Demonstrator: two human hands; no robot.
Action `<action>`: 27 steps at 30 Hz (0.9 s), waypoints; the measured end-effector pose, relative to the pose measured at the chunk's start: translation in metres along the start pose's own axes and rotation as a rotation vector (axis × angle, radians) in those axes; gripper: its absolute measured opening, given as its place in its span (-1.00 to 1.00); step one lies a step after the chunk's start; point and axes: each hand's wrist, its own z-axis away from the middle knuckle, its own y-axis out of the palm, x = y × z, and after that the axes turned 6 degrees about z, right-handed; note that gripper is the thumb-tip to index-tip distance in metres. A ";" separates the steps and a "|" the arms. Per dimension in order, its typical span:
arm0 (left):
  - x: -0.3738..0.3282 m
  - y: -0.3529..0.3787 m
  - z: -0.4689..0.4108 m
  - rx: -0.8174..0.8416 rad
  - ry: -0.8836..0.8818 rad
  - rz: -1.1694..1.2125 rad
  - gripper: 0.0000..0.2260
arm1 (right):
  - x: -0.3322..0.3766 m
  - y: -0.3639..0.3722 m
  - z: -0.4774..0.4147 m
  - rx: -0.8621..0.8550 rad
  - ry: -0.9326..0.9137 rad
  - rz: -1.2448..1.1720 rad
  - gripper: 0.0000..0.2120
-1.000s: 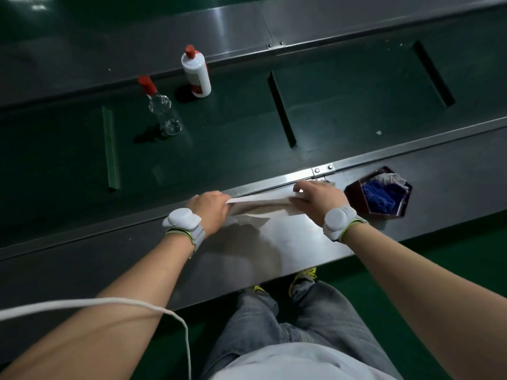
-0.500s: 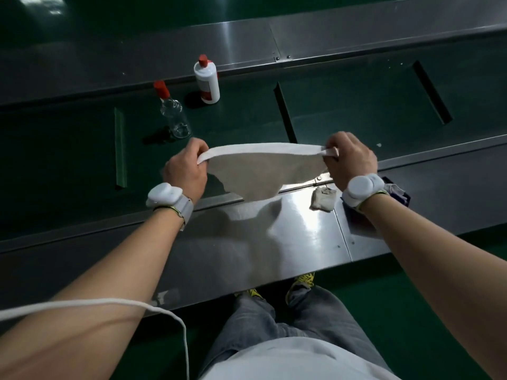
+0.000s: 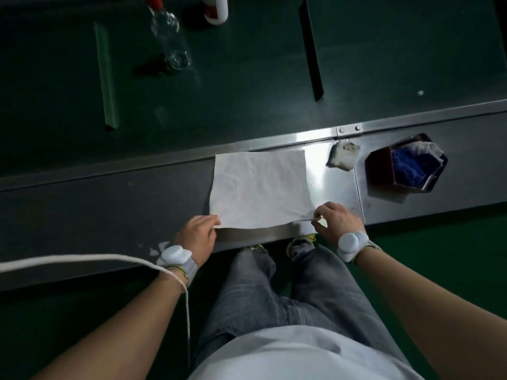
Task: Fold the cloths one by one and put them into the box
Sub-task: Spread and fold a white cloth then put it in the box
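Honestly, left hand [image 3: 199, 233] and right hand [image 3: 333, 219] each pinch a near corner of the cloth [image 3: 260, 187]; uneven lifting could skew the fold off the counter [image 3: 109, 204] edge.

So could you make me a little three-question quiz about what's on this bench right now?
1. True or false: the white cloth lies spread flat on the metal ledge.
2. Which parts of the cloth do the left hand and right hand pinch?
3. What colour is the cloth in the box: A blue, B red, C yellow?

Key: 1 true; 2 its two near corners; 3 A.
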 end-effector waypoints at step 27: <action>0.035 0.095 -0.113 -0.030 -0.903 0.254 -0.29 | 0.044 0.075 -0.113 0.234 0.394 -0.740 -0.84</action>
